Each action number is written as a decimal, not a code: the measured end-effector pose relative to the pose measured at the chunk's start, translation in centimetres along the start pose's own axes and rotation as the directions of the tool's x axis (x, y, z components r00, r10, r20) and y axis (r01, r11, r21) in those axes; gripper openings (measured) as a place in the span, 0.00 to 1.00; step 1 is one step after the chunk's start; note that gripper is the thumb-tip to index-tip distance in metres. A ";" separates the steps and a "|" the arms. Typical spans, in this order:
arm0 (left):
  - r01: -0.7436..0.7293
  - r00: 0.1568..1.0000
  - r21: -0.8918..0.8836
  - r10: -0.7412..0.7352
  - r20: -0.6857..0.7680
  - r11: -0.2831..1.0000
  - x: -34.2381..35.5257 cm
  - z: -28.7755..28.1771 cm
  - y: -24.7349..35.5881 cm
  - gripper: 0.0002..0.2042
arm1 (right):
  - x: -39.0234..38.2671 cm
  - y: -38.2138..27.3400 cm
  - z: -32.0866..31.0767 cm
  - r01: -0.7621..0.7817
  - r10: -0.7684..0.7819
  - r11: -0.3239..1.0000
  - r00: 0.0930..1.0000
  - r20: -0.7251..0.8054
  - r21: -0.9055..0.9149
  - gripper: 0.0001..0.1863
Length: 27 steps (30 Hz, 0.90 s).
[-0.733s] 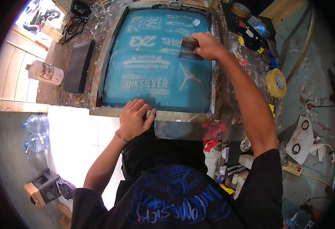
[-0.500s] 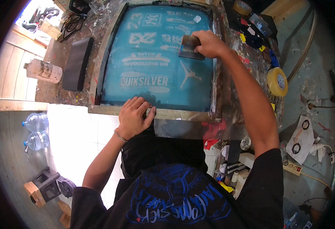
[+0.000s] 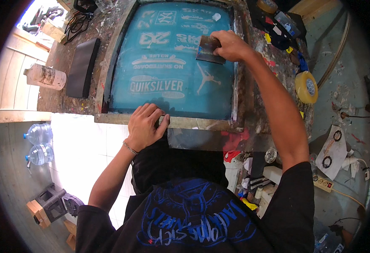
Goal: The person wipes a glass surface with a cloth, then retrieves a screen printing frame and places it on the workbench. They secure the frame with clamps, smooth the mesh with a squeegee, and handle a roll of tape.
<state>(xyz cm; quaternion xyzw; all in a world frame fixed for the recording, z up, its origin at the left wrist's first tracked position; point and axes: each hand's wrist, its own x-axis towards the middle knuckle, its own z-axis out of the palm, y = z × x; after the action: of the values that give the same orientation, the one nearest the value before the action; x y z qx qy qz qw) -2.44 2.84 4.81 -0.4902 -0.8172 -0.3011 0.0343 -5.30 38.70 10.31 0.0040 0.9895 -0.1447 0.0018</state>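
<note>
A screen-printing frame [image 3: 184, 122] lies on the table before me, its wooden border around a teal mesh [image 3: 121, 80] with pale lettering and figures. My left hand [image 3: 146, 125] grips the near bar left of its middle, fingers bent over the inner edge and thumb beside them. In my right hand [image 3: 231, 45] is a squeegee [image 3: 210, 52], held by its brown upper part with fingers wrapped round it. The squeegee's dark lower edge rests on or just over the mesh, above a pale leaping figure. A small white scrap [image 3: 216, 17] lies toward the far right of the mesh.
Left of the frame are a dark flat block [image 3: 82, 67] and a white bottle [image 3: 45, 76] on its side. Tape rolls [image 3: 306, 87] and small clutter line the table's right side. Water bottles [image 3: 39, 134] and a dark stool-like object [image 3: 52, 200] stand lower left.
The view has shifted slightly, so the frame and table sit a little higher and further left. Both hands keep their grips; the squeegee stays at about the same spot on the mesh.
</note>
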 end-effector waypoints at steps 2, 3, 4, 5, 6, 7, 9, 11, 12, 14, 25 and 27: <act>-0.001 1.000 0.004 0.001 -0.002 1.000 0.0 -0.1 0.1 0.06 | 0.0 -0.2 0.0 -0.002 0.002 1.000 1.000 0.012 -0.013 0.17; -0.001 1.000 0.003 0.001 -0.003 1.000 0.0 0.0 0.0 0.06 | -0.1 -0.1 0.1 0.001 -0.001 1.000 1.000 -0.006 -0.015 0.17; -0.002 1.000 0.003 0.002 -0.003 1.000 0.0 0.0 0.0 0.06 | -0.3 -0.1 0.3 0.003 -0.004 1.000 1.000 -0.025 -0.017 0.17; -0.002 1.000 0.003 0.002 -0.003 1.000 0.0 0.1 0.0 0.06 | -0.4 0.0 0.4 0.006 -0.007 1.000 0.999 -0.043 -0.019 0.17; 0.000 1.000 0.004 0.000 -0.002 1.000 0.0 0.1 0.0 0.06 | -0.5 -0.1 0.5 0.000 -0.001 1.000 0.999 -0.046 -0.026 0.18; 0.002 1.000 0.005 -0.002 -0.001 1.000 0.0 0.1 0.0 0.06 | -0.7 -0.1 0.6 -0.007 0.005 0.999 0.999 -0.050 -0.032 0.18; 0.002 1.000 0.008 -0.002 -0.003 1.000 0.1 0.1 0.0 0.06 | -0.7 0.0 0.6 -0.028 0.027 0.999 0.999 -0.019 -0.030 0.19; -0.001 1.000 0.013 0.001 -0.006 1.000 0.1 0.1 0.1 0.06 | -0.4 0.0 0.4 -0.058 0.059 0.998 0.997 0.048 -0.014 0.20; 0.000 1.000 0.015 0.000 -0.006 1.000 0.0 0.1 0.0 0.06 | -0.5 -0.2 0.3 -0.058 0.059 0.998 0.997 0.042 -0.022 0.20; 0.001 1.000 0.018 -0.001 -0.006 1.000 -0.1 0.1 -0.1 0.06 | -0.8 -0.7 0.1 -0.058 0.060 0.998 0.998 0.029 -0.038 0.21; -0.015 1.000 0.018 0.015 -0.023 1.000 0.0 0.2 -0.1 0.07 | -0.9 -0.7 0.2 -0.063 0.064 0.997 0.997 0.033 -0.049 0.21; -0.018 0.999 0.013 0.018 -0.028 1.000 0.0 0.2 -0.1 0.07 | -1.0 -0.6 0.3 -0.060 0.061 0.997 0.998 0.022 -0.041 0.21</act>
<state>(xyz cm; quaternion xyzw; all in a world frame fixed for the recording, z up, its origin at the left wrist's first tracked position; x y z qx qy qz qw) -2.43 2.90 4.57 -0.4930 -0.8142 -0.3023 0.0515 -4.30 38.00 10.22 0.0321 0.9915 -0.1246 0.0179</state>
